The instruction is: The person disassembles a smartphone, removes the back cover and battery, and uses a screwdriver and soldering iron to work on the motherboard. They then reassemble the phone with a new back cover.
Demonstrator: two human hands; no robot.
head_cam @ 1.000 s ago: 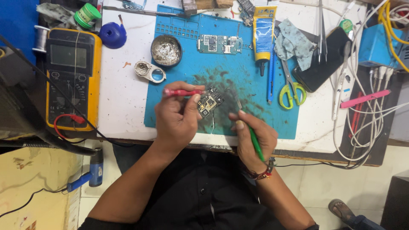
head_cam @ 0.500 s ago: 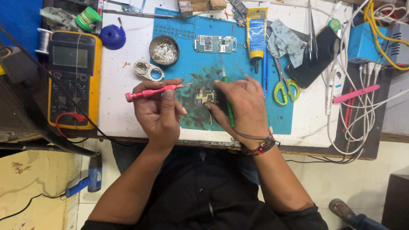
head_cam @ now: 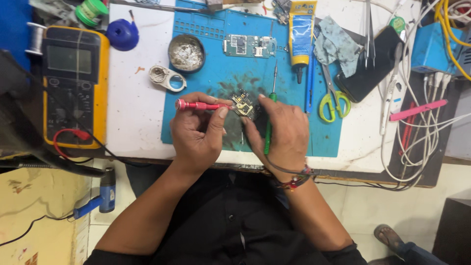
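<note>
Left hand [head_cam: 196, 132] grips red screwdriver [head_cam: 203, 105], shaft pointing right | small circuit board [head_cam: 243, 104] at its tip | right hand [head_cam: 282, 132] steadies board, clasping green tool [head_cam: 268, 128] upright.

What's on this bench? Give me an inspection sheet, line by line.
Surface: white table with a stained blue mat.
Job's things: small circuit board on the mat; red screwdriver pointing at it; green tool.
Hands: left hand grips the red screwdriver; right hand holds the green tool and touches the board.
Clutter: second board, round tin, loupe, glue tube, scissors, cloth, multimeter, pink tool.
Cables: white leads tangled at right; yellow ones above them.
Surroundings: blue heat gun on the floor at left.
</note>
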